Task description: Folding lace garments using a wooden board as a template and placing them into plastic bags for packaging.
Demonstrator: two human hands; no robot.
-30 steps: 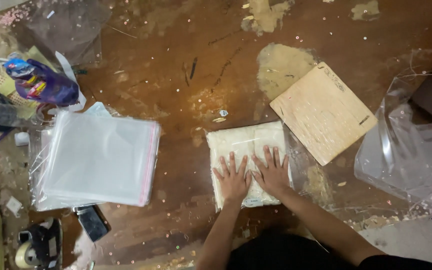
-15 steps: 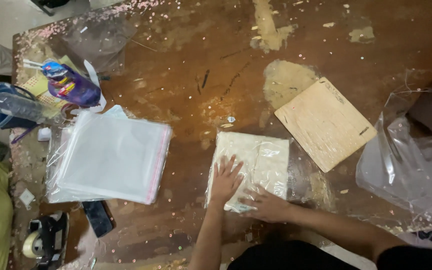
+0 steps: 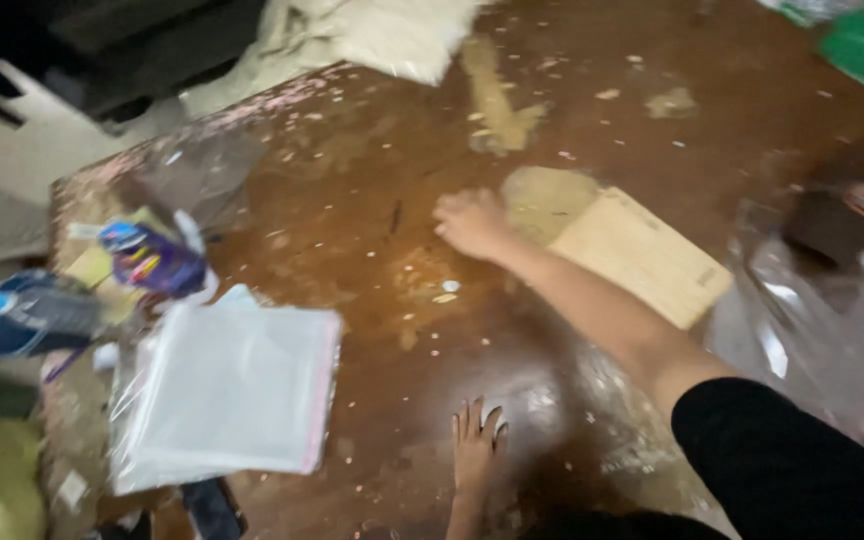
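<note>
My view is motion-blurred throughout; my right hand (image 3: 470, 222) and the cardboard sheet (image 3: 642, 256) show soft edges. Light falls from above, leaving glare on the wet-looking brown table (image 3: 352, 200) and the clear plastic (image 3: 792, 330). The upper-left corner is dark.

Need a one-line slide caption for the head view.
Right hand reaches across the brown table; left hand rests flat.

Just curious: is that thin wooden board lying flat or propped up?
Flat: the wooden board lies on the brown table, partly under the right hand's forearm.
</note>
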